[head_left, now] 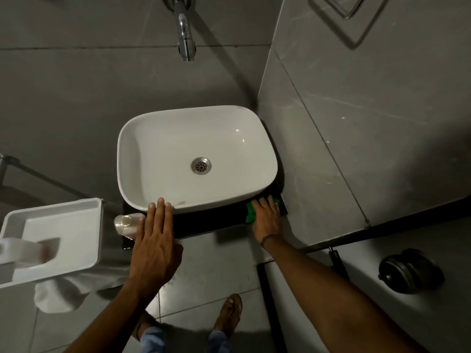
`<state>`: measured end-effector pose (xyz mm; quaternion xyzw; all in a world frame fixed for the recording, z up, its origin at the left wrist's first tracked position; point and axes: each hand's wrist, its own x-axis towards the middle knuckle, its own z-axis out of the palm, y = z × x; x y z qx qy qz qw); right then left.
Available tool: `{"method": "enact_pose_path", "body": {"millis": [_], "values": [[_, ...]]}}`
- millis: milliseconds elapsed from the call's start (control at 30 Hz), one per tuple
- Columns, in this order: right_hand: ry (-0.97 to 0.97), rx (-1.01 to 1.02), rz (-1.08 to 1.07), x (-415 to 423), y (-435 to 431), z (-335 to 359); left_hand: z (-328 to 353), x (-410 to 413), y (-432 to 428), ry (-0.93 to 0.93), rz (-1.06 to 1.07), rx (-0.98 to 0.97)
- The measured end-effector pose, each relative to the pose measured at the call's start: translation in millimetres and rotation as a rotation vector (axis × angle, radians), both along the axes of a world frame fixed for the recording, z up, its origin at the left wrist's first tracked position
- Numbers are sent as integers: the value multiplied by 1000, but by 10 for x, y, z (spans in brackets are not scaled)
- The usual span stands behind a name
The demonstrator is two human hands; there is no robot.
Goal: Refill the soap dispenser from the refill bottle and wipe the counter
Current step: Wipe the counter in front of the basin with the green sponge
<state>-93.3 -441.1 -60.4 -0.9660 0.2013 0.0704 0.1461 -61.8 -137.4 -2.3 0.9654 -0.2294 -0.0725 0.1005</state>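
The right hand [266, 220] is pressing a green cloth [251, 212], mostly hidden, at the counter's [204, 225] right front corner. The left hand [155, 245], grip released, is partly covering a bottle [126, 222].

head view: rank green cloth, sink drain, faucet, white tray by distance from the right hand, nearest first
1. green cloth: under the right hand, on the dark counter at the basin's front right corner.
2. sink drain: up and left, in the basin.
3. white tray: far left, past the left hand.
4. faucet: on the wall above the basin.
Tray and faucet are close to call.
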Motion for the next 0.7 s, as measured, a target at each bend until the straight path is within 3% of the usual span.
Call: {"method": "enact_pose_path", "body": {"millis": [133,367,567,700], "values": [[-6,35,140,-355,-95,-63,-4,8,16,-13,-5,-10],[-35,48,-130,57,-135,-31,37,-1,-35,21,16,-6],[-58,51,168,-367,-123,-137,25,21,4,28,4,-16],[-37,10,-13,-59,-98,-96,14,17,39,22,4,-12]]}}
